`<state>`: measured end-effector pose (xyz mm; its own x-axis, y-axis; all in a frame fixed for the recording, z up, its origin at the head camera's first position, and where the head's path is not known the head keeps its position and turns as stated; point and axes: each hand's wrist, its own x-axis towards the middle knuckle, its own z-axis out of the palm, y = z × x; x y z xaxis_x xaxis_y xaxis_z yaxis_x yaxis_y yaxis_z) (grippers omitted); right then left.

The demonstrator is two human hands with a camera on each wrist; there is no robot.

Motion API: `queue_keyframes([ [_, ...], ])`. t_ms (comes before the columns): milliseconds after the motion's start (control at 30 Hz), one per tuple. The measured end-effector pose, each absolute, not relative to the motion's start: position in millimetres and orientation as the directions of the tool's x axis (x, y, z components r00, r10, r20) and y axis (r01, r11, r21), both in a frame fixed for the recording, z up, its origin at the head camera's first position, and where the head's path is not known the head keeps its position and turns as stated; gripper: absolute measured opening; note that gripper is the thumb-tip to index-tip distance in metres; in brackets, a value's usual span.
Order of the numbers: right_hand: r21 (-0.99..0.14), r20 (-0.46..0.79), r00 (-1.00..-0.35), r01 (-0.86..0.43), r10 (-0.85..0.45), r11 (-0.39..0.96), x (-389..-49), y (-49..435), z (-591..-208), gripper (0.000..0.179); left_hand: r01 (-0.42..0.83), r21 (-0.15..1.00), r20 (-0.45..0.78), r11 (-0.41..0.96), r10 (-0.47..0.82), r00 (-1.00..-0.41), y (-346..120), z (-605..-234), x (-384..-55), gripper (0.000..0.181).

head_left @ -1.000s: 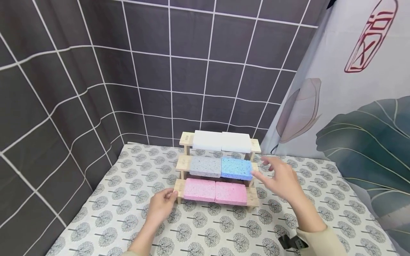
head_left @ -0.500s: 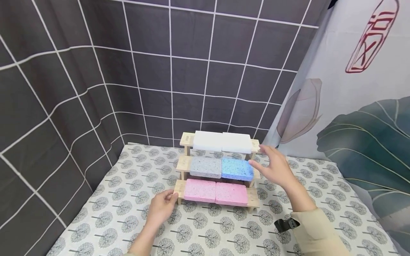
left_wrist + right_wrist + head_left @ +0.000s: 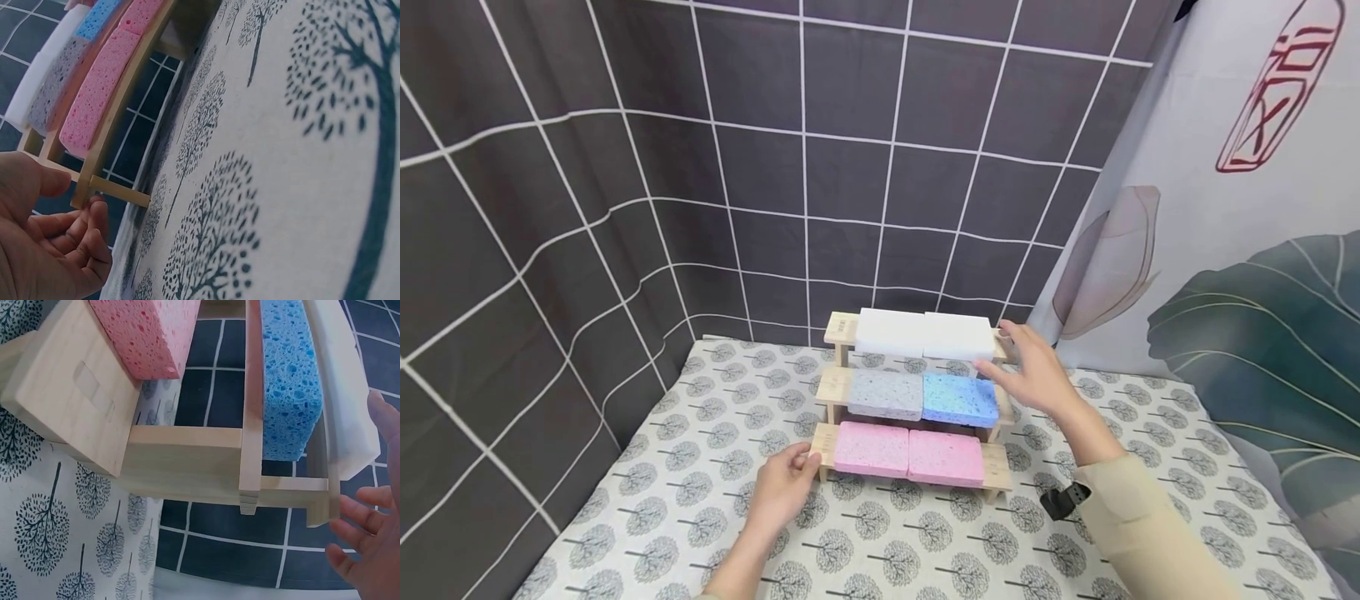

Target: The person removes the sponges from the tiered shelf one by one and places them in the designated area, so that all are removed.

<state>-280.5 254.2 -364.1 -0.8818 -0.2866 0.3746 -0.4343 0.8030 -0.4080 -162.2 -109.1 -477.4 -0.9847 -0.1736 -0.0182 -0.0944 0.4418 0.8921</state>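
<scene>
Left hand [image 3: 786,483] grips the left end of the near step of a three-step wooden rack [image 3: 997,468], thumb above the board and fingers curled below. Right hand [image 3: 1033,367] has thumb and fingers spread apart around the right end of the far step, close to a white sponge [image 3: 958,336]; whether it touches sponge or wood cannot be told. The rack stands upright on a tree-patterned worktop [image 3: 662,533], before a dark grid-patterned curtain [image 3: 745,158].

Loading the rack looks finished, as every step bears a pair set side by side; at most, some straightening seems left. Counted: one rack, three steps, six sponges. Two white ones lie on the far step, one grey sponge [image 3: 886,394] at left and one blue sponge [image 3: 960,400] at right on the middle step, and two pink sponges [image 3: 872,450] on the near step.
</scene>
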Motion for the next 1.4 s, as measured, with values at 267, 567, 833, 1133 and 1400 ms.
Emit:
queue_keyframes([
  [267,-0.422,0.319,-0.901,-0.412,-0.293,0.808,-291,249,-363,0.085,-0.084,0.891,-0.008,0.446,-0.171,-0.985,-109,-478,-161,0.04],
  [567,-0.416,0.245,-0.929,-0.358,-0.276,0.836,-300,244,-359,0.094,-0.095,0.905,-0.025,0.415,-0.17,-0.985,-109,-478,-161,0.041],
  [833,-0.418,0.244,-0.928,-0.362,-0.281,0.833,-307,239,-359,0.1,-0.088,0.907,-0.019,0.412,-0.167,-0.986,-109,-478,-162,0.04],
  [1133,-0.461,0.274,-0.923,-0.374,-0.271,0.805,-311,243,-361,0.097,-0.096,0.904,-0.027,0.416,-0.168,-0.985,-106,-478,-164,0.039],
  [1400,-0.474,0.338,-0.905,-0.4,-0.258,0.784,-305,252,-360,0.094,-0.08,0.905,-0.011,0.418,-0.163,-0.986,-108,-480,-164,0.038],
])
